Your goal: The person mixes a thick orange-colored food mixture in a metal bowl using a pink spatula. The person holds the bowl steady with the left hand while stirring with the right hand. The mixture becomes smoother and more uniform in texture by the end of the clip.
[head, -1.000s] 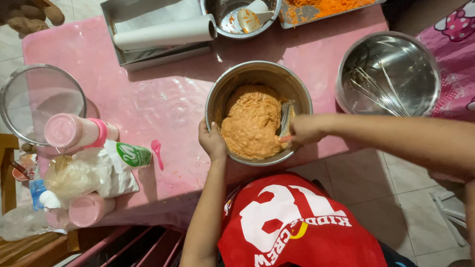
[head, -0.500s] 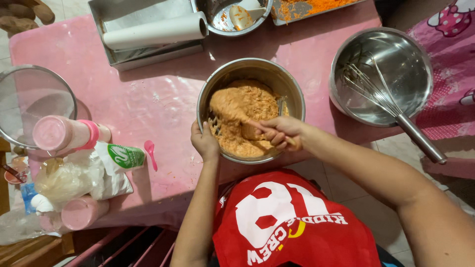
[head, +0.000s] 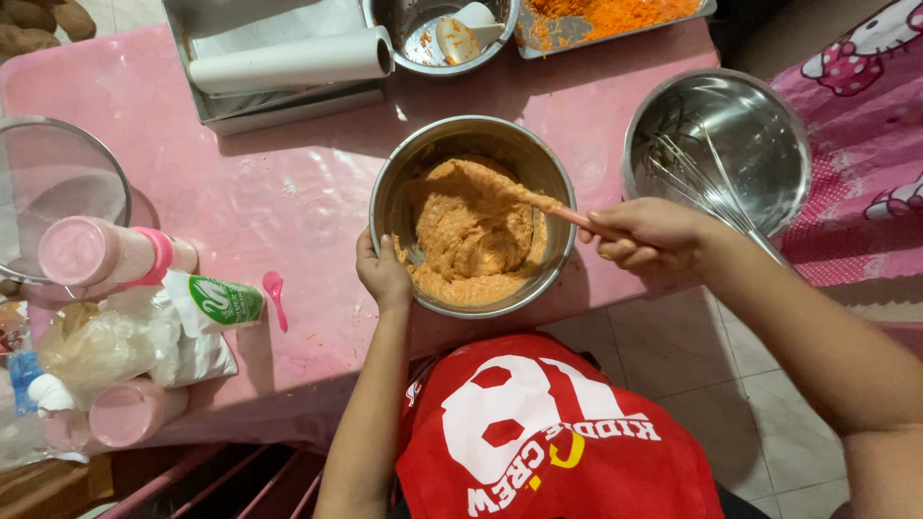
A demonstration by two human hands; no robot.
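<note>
1. My left hand (head: 383, 274) grips the near-left rim of the steel mixing bowl (head: 473, 216), fingers curled over the edge and thumb against the outer wall; compared with half a second ago it sits at much the same spot on the rim, so the bowl is braced as before.
2. My right hand (head: 646, 235) has drawn back out of the bowl; half a second ago it was low over the batter, and now it sits outside the right rim, fingers closed around the handle of the spatula (head: 524, 197).
3. The spatula now lies at a shallow slant across the bowl, handle over the right rim, blade coated and buried in the orange batter (head: 471, 240); I judge this a long folding stroke, not the short dig of a moment ago.
4. The batter is heaped thick toward the left and middle, with bare metal showing at the far wall; it looks evenly coloured, so the mixing seems well along.
5. Just right of my hand stands a second steel bowl (head: 716, 144) holding a wire whisk (head: 707, 187); left of me lie a small pink spoon (head: 275, 293), a white packet (head: 207, 308) and a pink bottle (head: 106, 255) on the pink tablecloth (head: 288, 192).
6. Farthest off are a metal tray (head: 279, 58) with a paper roll (head: 288, 62), a small bowl (head: 437, 34), and grated carrot (head: 606, 14).
</note>
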